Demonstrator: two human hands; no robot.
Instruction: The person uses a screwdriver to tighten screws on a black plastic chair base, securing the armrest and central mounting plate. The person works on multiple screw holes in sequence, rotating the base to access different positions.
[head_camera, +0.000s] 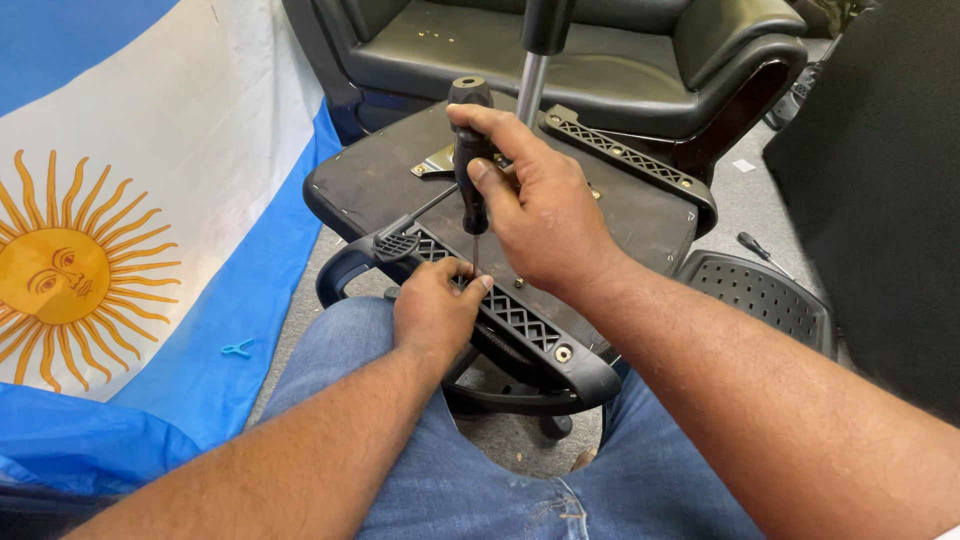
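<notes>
black-handled screwdriver (470, 150) stands near upright over the underside of an upturned office chair seat (640, 215), handle top toward the camera's upper edge, shaft running down; its long axis is close to vertical with a slight lean, tip down at the near armrest bracket (505, 310). right hand (540, 205) is wrapped round the handle, fingers curled tight together, thumb pressed along the grip. left hand (435, 305) sits low on the bracket, fingertips pinched close around the thin shaft just above the tip; whether a screw is held there i cannot tell, the fingers hide it. bracket is a black latticed plastic arm mount lying across the seat's near edge, one brass-coloured screw (563, 353) seated toward its near end; a matching bracket (625, 160) lies along the far edge. chrome gas column (531, 85) rises behind the hands. seat rests over the person's denim-clad legs (470, 480). risk as i judge it: the tip could cam out of the screw head if the lean grows or downward pressure slackens, and it would then skate onto the left fingertips so near it; the seat, balanced on knees, could also rock. second screwdriver (762, 250) lies on the floor to the right; blue and white flag (150, 180) with a sun on the left.
</notes>
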